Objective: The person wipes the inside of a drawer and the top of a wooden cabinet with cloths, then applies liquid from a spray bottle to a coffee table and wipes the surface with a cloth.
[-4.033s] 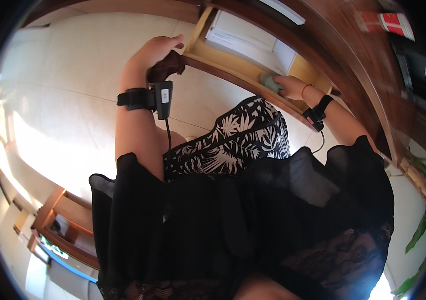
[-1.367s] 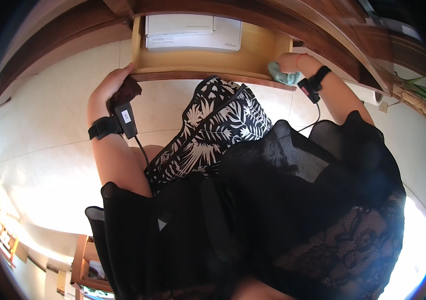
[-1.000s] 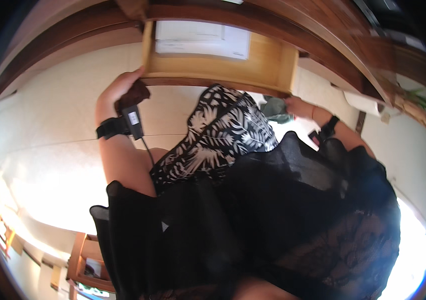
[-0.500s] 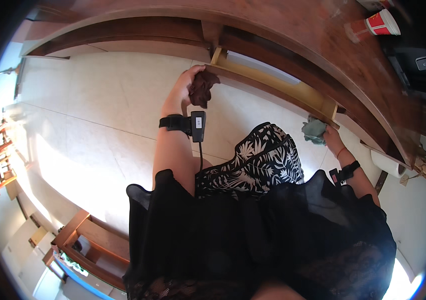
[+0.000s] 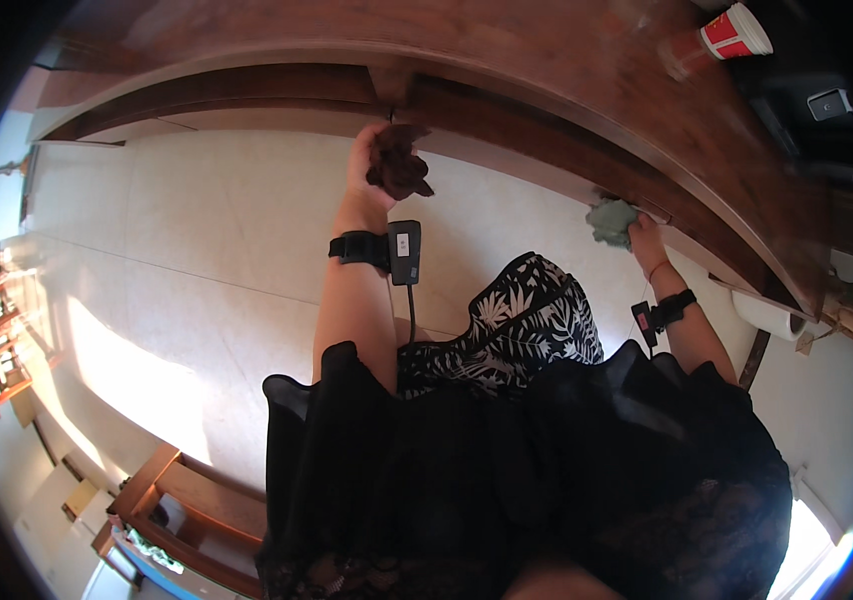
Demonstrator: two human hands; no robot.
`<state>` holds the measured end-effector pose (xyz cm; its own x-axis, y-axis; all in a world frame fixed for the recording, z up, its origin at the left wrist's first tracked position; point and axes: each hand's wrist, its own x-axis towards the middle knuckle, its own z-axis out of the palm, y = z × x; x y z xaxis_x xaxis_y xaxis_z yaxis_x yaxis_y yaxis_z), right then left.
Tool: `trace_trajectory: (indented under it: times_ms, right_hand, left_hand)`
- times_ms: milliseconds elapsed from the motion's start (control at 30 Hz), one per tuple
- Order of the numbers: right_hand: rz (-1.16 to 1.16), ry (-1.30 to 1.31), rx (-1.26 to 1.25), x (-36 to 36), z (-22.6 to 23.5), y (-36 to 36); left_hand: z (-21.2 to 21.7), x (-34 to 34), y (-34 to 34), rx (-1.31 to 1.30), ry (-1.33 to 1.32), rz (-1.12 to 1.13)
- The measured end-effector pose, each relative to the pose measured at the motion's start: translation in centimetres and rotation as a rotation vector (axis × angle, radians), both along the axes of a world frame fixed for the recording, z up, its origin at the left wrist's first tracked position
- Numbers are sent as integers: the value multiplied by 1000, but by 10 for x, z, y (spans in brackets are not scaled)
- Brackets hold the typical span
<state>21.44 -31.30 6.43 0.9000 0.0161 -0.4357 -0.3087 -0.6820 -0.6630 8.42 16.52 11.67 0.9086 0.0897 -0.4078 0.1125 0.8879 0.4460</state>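
A crumpled dark brown cloth [image 5: 402,165] is bunched in my left hand [image 5: 367,170], which is closed round it at the front of the dark wooden desk [image 5: 277,50]. My right hand [image 5: 647,243] grips a grey-green cloth [image 5: 612,222] against the front of the desk drawer [image 5: 527,165], near its right end. The drawer is pushed in, its front level with the desk's edge. Fingers of both hands are partly hidden by the cloths. Each wrist wears a black strap with a small device.
On the desk top stand a red and white paper cup [image 5: 737,35] and a dark device [image 5: 832,105] at the far right. A white roll-shaped object [image 5: 772,315] is below the desk on the right. A wooden stool or chair [image 5: 202,490] stands at the lower left.
The drawer, which stood open with its pale inside showing, is now closed. Both hands have moved slightly forward with it, each keeping its cloth.
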Motion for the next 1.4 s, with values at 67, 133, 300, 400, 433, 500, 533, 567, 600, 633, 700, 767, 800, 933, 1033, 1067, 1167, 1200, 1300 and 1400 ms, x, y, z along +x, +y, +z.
trace_trajectory:
  times_ms: [67,133,300,400,433,500,533,567,600,633,700,767,800,933,1033,1067,1167,1200,1300,1400]
  right_hand:
    - [450,-213,4,-10,13,23]
    - [533,-182,69,-22,42,63]
    - [731,-294,18,-31,75,160]
    - [908,-229,123,-29,72,178]
    - [966,-169,102,-28,78,181]
    - [1044,-194,143,-31,92,178]
    - [1090,-188,57,-27,89,168]
    - [1142,-185,-32,-25,90,164]
    - [1167,-242,-124,-24,90,160]
    - [1183,-260,-114,-22,95,160]
    - [1152,-239,-158,-16,100,148]
    - [1113,-274,-68,-25,97,150]
    - [994,-84,-9,-29,103,154]
    - [799,201,-47,-15,91,150]
    - [732,193,-201,3,95,156]
    - [741,188,-215,13,92,157]
    - [753,167,-193,2,101,152]
    - [733,229,-292,-10,118,161]
    - [645,193,-337,-9,143,147]
    - [666,94,-281,-4,167,149]
  left_hand:
    - [2,-12,11,-23,-17,-34]
    - [10,-25,18,-42,-35,-56]
    - [21,-44,10,-25,125,-69]
    - [33,-62,2,5,124,-31]
    - [42,-72,1,29,126,-9]
    - [63,-94,-4,179,220,77]
    - [79,-100,-6,202,206,31]
    - [92,-105,-7,219,200,46]
    - [102,-110,-9,309,271,10]
    - [113,-115,-9,397,345,-17]
    - [142,-107,-17,427,348,-11]
    - [155,-124,-9,373,307,76]
    - [157,-133,-2,289,255,88]
    - [136,-131,3,133,138,238]
    - [95,-137,15,15,-9,110]
    - [73,-140,27,-90,-1,111]
    - [48,-134,47,-273,44,257]
    - [42,-139,56,-227,-19,203]
    - [69,-109,74,-133,-55,71]
    - [37,-89,77,-245,-120,269]
